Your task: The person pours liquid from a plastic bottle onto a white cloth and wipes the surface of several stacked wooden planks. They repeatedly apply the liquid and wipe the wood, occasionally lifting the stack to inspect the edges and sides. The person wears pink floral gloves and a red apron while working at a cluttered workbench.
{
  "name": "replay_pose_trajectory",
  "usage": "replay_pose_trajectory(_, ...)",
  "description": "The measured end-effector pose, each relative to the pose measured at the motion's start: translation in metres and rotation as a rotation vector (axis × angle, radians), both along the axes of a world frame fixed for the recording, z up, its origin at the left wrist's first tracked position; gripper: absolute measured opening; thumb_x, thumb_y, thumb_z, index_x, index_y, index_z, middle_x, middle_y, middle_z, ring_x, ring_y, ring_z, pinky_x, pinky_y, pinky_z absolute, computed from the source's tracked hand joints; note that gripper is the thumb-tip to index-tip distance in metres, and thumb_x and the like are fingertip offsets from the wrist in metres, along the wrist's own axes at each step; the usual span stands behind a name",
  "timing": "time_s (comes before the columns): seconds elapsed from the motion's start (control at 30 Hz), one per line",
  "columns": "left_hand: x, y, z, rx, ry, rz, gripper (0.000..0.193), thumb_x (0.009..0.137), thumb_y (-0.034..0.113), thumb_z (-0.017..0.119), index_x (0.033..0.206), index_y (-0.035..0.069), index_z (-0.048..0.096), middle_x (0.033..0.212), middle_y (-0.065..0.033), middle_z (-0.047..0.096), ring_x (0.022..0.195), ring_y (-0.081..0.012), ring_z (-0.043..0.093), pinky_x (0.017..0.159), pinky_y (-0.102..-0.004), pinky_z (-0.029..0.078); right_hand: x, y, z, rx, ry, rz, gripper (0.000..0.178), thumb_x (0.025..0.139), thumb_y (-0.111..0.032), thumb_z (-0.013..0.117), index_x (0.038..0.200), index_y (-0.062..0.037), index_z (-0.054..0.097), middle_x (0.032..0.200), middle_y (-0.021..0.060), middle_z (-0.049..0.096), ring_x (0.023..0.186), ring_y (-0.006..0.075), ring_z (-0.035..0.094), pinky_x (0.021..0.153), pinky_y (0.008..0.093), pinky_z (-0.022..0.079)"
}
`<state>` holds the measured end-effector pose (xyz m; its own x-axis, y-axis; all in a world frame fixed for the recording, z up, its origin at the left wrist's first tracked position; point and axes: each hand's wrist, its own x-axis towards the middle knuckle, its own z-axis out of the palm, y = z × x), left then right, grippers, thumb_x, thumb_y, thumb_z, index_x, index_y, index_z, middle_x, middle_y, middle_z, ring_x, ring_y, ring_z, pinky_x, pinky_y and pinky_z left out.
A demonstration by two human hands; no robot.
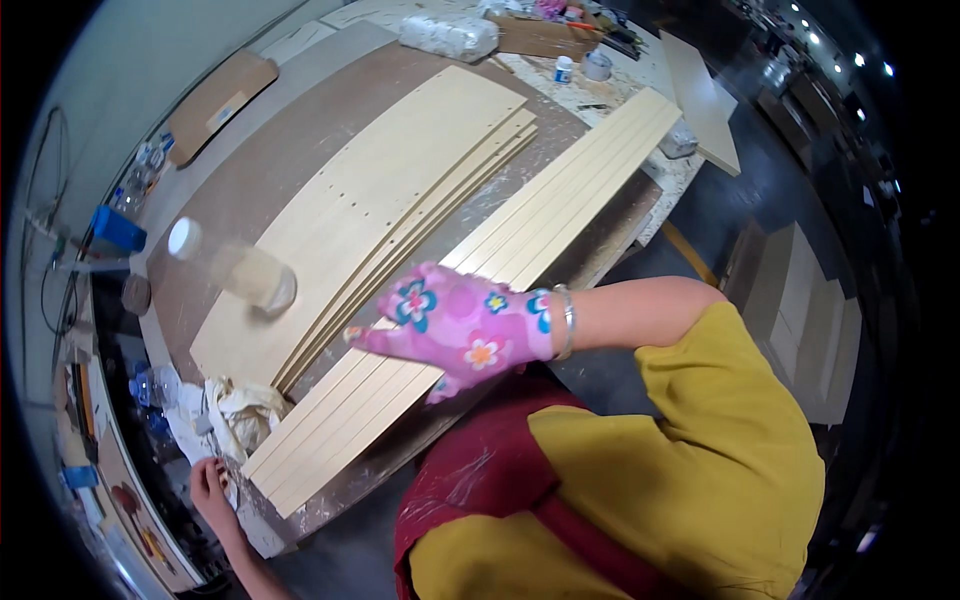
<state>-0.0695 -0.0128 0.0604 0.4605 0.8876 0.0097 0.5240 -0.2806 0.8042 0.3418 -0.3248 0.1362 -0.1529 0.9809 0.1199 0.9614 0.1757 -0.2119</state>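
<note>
My right hand [460,325], in a pink flowered glove, is over a row of long pale wooden strips [560,200]. Its fingers point left and are apart, with nothing visible between them; whether it touches the wood I cannot tell. My left hand [210,485], bare, is at the table's near left corner beside a crumpled cream cloth [245,410]. Its fingers are curled at a small whitish thing that I cannot make out. Beyond the strips is a stack of wide pale boards [400,165], the top one dotted with small holes. A clear bottle with a white cap [262,280] stands on its left end, slightly blurred.
A brown-topped table [330,75] carries the wood. On its far side are a white wrapped bundle [448,37], a cardboard box [545,38], a small white jar [563,70] and a tape roll [597,66]. Boards [800,310] are stacked on the right. Plastic bottles [155,385] crowd the left edge.
</note>
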Motion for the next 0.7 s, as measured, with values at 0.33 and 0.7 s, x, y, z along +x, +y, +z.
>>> replay_pose_trajectory(0.33, 0.056, 0.013, -0.006, 0.261, -0.015, -0.071, 0.049, 0.083, 0.020, 0.067, 0.128, 0.006, 0.051, 0.126, -0.0124, 0.053, 0.115, -0.0234, 0.050, 0.097, -0.0326, 0.040, -0.024, 0.017, 0.012, -0.110, -0.121, -0.046, 0.090, 0.068, -0.056, 0.068, 0.138, -0.0081, 0.039, 0.118, 0.0176, 0.051, 0.111, 0.0339, 0.049, 0.100, 0.0477, 0.033)
replay_pose_trajectory(0.7, 0.074, 0.011, -0.062, 0.502, 0.138, -0.224, 0.042, 0.075, 0.019, 0.070, 0.115, 0.014, 0.056, 0.099, -0.0083, 0.057, 0.094, -0.0304, 0.057, 0.080, -0.0407, 0.047, -0.112, 0.086, 0.013, -0.146, -0.226, 0.146, 0.090, 0.071, -0.056, 0.067, 0.139, -0.0046, 0.036, 0.128, 0.0207, 0.046, 0.114, 0.0358, 0.047, 0.095, 0.0493, 0.034)
